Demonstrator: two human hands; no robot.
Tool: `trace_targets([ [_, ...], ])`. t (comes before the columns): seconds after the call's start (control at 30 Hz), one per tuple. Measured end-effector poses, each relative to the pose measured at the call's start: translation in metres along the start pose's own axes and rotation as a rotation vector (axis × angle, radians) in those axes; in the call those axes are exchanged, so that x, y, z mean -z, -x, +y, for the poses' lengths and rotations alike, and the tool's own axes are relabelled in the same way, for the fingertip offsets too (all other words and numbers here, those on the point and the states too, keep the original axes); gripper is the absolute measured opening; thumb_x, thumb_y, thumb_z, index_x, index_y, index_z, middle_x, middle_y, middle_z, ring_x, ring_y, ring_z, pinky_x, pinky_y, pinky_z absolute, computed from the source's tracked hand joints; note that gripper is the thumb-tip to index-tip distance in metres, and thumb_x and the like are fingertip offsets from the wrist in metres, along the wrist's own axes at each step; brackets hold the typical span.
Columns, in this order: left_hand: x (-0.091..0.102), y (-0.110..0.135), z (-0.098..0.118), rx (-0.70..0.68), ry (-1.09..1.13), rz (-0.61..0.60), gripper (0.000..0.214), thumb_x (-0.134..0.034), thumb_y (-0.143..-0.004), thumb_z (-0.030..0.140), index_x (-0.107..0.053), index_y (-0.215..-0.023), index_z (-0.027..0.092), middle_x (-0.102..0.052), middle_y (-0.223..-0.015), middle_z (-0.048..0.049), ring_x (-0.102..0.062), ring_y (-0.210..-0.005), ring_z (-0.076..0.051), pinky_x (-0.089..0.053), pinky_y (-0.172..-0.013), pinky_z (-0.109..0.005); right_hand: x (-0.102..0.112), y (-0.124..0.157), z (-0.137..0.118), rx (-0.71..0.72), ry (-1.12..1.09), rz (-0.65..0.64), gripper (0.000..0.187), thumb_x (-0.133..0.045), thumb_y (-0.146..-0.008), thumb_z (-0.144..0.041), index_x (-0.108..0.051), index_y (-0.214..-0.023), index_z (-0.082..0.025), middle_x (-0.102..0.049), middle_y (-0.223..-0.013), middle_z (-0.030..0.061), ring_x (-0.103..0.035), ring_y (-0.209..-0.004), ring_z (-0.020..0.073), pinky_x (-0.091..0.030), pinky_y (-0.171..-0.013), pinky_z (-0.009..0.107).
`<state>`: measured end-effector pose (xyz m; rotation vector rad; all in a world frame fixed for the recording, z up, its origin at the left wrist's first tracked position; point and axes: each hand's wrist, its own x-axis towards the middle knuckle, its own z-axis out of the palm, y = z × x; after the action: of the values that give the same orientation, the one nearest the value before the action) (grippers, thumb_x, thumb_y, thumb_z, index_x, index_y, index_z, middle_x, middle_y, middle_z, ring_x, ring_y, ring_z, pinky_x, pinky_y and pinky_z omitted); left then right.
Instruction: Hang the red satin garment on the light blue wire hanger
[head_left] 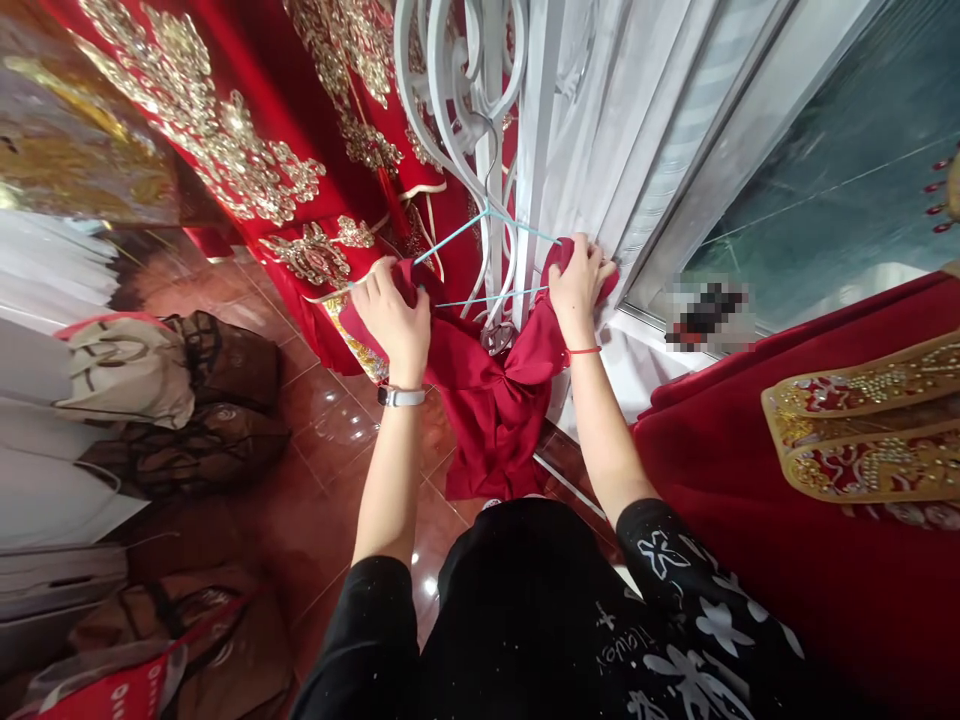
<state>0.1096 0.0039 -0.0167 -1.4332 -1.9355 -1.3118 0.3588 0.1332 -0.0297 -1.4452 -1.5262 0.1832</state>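
Red-brown glossy floor tiles (330, 470) give the only open room, a narrow strip running from the person's feet toward the wall; it is bounded on the left by stacked brown bags (225, 400) and white fabric (45, 470), and on the right by a red velvet cloth (810, 500) with a gold beaded band (862, 430). Ahead, a white scrolled metal stand (465, 90) rises just beside white curtains (600, 130) and a window frame (720, 170). Red gowns with gold embroidery (247, 150) hang behind the stand and crowd the space to its left. A thin light-blue wire hanger (487, 225) hangs by its hook from the stand, with a plain red satin garment (495, 400) draped from it down to the floor, creased and bunched at the middle. The left hand (394, 315), with a watch on its wrist, has its fingers closed on the garment at the hanger's left end. The right hand (577, 285), with a red string on its wrist, has its fingers closed on the garment at the hanger's right end, touching the curtains.
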Motion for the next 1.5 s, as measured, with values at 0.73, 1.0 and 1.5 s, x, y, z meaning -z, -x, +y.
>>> trace_targets([
  [0.73,0.026,-0.013,-0.006,0.087,0.056,-0.268,0.051,-0.067,-0.084,0.022,-0.065,-0.134,0.020,-0.070,-0.137,-0.0136,-0.061,-0.135,-0.037,-0.047,-0.121,-0.056,0.036,-0.023,0.017,0.221,0.094,-0.223,0.035,-0.053,-0.092,-0.012,-0.074,-0.118,-0.023,-0.079,-0.118,0.0105,-0.068,-0.115,0.0313,-0.045,-0.115,0.055],
  [1.0,0.016,-0.014,-0.005,0.056,0.016,-0.308,0.051,-0.044,-0.089,0.004,-0.062,-0.136,0.015,-0.062,-0.147,-0.0189,-0.052,-0.146,-0.037,-0.040,-0.126,-0.061,0.040,-0.024,0.019,0.198,0.129,-0.244,0.033,-0.055,-0.093,-0.015,-0.073,-0.120,-0.021,-0.076,-0.119,0.0127,-0.064,-0.122,0.0334,-0.045,-0.115,0.055],
  [1.5,0.054,-0.050,-0.007,-0.068,-0.178,-0.638,0.060,-0.045,-0.088,0.005,-0.057,-0.146,0.012,-0.075,-0.112,-0.0183,-0.071,-0.116,-0.040,-0.050,-0.107,-0.060,0.050,-0.073,0.005,0.259,0.397,-0.513,0.024,-0.055,-0.091,-0.007,-0.077,-0.096,-0.017,-0.072,-0.096,0.0134,-0.069,-0.105,0.0304,-0.050,-0.098,0.048],
])
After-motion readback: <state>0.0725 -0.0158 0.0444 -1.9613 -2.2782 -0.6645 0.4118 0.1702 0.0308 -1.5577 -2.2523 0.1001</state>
